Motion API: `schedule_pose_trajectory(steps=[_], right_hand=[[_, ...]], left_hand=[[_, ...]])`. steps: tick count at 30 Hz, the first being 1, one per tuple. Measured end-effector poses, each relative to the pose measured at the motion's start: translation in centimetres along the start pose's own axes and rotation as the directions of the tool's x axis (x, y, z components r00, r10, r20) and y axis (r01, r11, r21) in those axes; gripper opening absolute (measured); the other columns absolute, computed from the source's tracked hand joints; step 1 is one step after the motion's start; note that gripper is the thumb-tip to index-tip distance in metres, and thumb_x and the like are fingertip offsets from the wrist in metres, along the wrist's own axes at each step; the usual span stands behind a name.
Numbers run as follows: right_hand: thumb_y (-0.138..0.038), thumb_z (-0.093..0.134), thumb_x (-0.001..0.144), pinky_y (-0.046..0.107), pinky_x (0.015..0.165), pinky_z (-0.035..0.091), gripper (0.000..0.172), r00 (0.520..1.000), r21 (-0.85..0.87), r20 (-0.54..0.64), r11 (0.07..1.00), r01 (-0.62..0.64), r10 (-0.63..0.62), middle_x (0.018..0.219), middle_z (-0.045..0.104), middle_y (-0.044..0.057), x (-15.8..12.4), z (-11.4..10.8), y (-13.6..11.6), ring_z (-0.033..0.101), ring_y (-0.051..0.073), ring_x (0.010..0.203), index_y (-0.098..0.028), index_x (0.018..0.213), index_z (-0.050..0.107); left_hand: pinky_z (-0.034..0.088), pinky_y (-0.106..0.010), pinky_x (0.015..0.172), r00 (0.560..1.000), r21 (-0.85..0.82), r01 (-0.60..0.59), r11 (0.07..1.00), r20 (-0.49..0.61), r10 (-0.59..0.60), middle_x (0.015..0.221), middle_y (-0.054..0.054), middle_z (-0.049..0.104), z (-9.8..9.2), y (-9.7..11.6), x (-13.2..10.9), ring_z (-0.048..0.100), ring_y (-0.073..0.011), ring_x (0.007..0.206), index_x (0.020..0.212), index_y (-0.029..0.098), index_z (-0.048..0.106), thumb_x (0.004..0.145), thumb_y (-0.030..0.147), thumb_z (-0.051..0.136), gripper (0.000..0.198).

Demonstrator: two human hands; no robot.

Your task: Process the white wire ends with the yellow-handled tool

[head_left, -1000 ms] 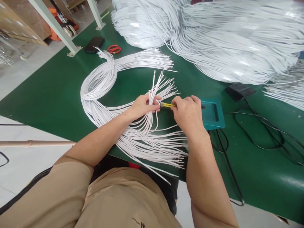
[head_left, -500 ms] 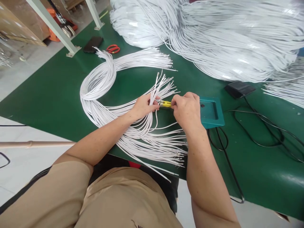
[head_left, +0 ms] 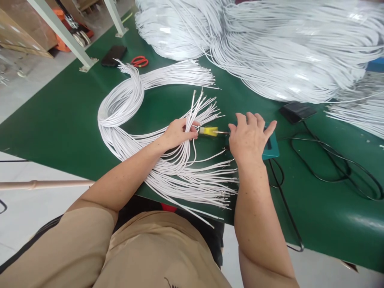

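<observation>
My left hand (head_left: 179, 133) is closed round several white cables (head_left: 189, 150) from the bundle, their ends sticking up past the fingers. Just right of its fingertips is a yellow piece (head_left: 211, 131) with a pale end, in line with a thin metal rod of the teal device (head_left: 271, 146). My right hand (head_left: 250, 136) is spread over the left part of that device, hiding much of it; nothing shows in its fingers. The looped white cable bundle (head_left: 120, 108) lies on the green table, its loose ends pointing right.
Large heaps of white cable (head_left: 285, 52) fill the back right. Red scissors (head_left: 139, 61) and a black case (head_left: 114, 55) lie at the back left, near metal posts (head_left: 64, 36). A black box (head_left: 297, 112) and black cords (head_left: 327, 168) lie at the right.
My right hand has let go of the yellow piece, moved right and spread its fingers over the teal device. The rod now shows. My left hand still holds the cables. The view has shifted slightly.
</observation>
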State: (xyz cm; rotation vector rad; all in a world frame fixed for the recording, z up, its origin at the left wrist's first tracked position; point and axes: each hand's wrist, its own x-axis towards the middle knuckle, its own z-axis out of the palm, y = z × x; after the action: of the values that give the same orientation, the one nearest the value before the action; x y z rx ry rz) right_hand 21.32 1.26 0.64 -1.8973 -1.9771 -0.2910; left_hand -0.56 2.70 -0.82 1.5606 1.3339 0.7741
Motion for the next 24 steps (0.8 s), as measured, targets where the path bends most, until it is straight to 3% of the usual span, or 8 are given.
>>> schedule_pose_trajectory(steps=[4,8,9,11,13,14,20,24], right_hand=[[-0.023,0.049,0.094,0.068,0.108,0.022,0.032,1.000,0.054,-0.019,0.999,0.003,-0.002,0.132,0.060,0.022,0.3,-0.6,-0.2,0.047,0.038,0.129,-0.012,0.121,0.061],[-0.024,0.051,0.094,0.045,0.096,0.042,0.025,0.988,0.278,0.042,0.952,0.131,-0.148,0.119,0.068,0.015,0.0,-2.7,-2.1,0.058,0.029,0.110,-0.015,0.112,0.066],[-0.023,0.048,0.095,0.039,0.089,0.045,0.023,0.968,0.353,0.080,0.915,0.195,-0.238,0.110,0.072,0.012,-0.4,-3.2,-2.8,0.061,0.026,0.102,-0.017,0.106,0.068],[-0.022,0.046,0.096,0.033,0.080,0.046,0.023,0.859,0.437,0.204,0.828,0.350,-0.470,0.098,0.073,0.007,-1.5,-4.0,-4.5,0.062,0.022,0.093,-0.019,0.096,0.070],[-0.010,0.045,0.091,0.034,0.074,0.044,0.026,0.758,0.374,0.274,0.791,0.484,-0.592,0.090,0.073,0.009,-3.0,-4.4,-6.0,0.060,0.023,0.086,-0.017,0.084,0.069],[-0.007,0.043,0.089,0.036,0.073,0.044,0.028,0.751,0.322,0.277,0.794,0.515,-0.599,0.087,0.072,0.010,-3.8,-4.5,-6.5,0.059,0.024,0.085,-0.016,0.084,0.069],[-0.016,0.042,0.089,0.043,0.071,0.042,0.028,0.836,0.198,0.283,0.882,0.428,-0.470,0.084,0.070,0.011,-7.9,-4.9,-6.9,0.055,0.030,0.085,-0.025,0.093,0.068],[-0.021,0.046,0.091,0.042,0.069,0.042,0.021,0.856,0.173,0.317,0.912,0.372,-0.410,0.084,0.068,0.011,-10.4,-4.9,-7.3,0.056,0.028,0.081,-0.025,0.089,0.067]], left_hand=[[0.050,-0.032,0.079,1.000,-0.214,0.009,0.977,0.006,-0.007,0.084,-0.003,0.071,-0.4,-0.1,-0.2,0.069,-0.0166,0.075,0.107,0.015,0.068,0.069,0.024,0.075,0.040],[0.050,-0.026,0.071,0.998,-0.369,-0.025,0.929,0.040,0.043,0.087,-0.004,0.071,-0.3,0.0,-0.3,0.064,-0.0112,0.070,0.107,0.015,0.066,0.069,0.026,0.078,0.041],[0.050,-0.026,0.071,0.997,-0.410,-0.043,0.911,0.042,0.066,0.091,-0.004,0.071,-0.2,0.0,-0.3,0.063,-0.0104,0.070,0.105,0.015,0.065,0.068,0.025,0.079,0.041],[0.051,-0.026,0.074,0.995,-0.489,-0.063,0.870,0.043,0.095,0.096,-0.005,0.071,-0.1,0.0,-0.4,0.064,-0.0100,0.073,0.106,0.015,0.062,0.067,0.024,0.080,0.044],[0.052,-0.028,0.078,0.993,-0.530,-0.049,0.846,0.067,0.099,0.093,-0.003,0.071,0.0,-0.1,-0.4,0.065,-0.0106,0.073,0.112,0.015,0.060,0.067,0.024,0.081,0.051],[0.052,-0.028,0.078,0.992,-0.534,-0.031,0.845,0.088,0.093,0.093,-0.003,0.072,0.0,-0.1,-0.5,0.066,-0.0112,0.074,0.116,0.016,0.059,0.067,0.024,0.081,0.055],[0.054,-0.026,0.077,0.979,-0.549,0.092,0.831,0.201,0.024,0.112,-0.011,0.072,-0.1,0.1,-0.6,0.070,-0.0167,0.095,0.115,0.015,0.062,0.071,0.026,0.079,0.048],[0.053,-0.027,0.078,0.956,-0.527,0.134,0.839,0.291,0.030,0.104,-0.009,0.073,-0.2,0.2,-0.7,0.070,-0.0151,0.088,0.099,0.013,0.066,0.069,0.023,0.079,0.034]])
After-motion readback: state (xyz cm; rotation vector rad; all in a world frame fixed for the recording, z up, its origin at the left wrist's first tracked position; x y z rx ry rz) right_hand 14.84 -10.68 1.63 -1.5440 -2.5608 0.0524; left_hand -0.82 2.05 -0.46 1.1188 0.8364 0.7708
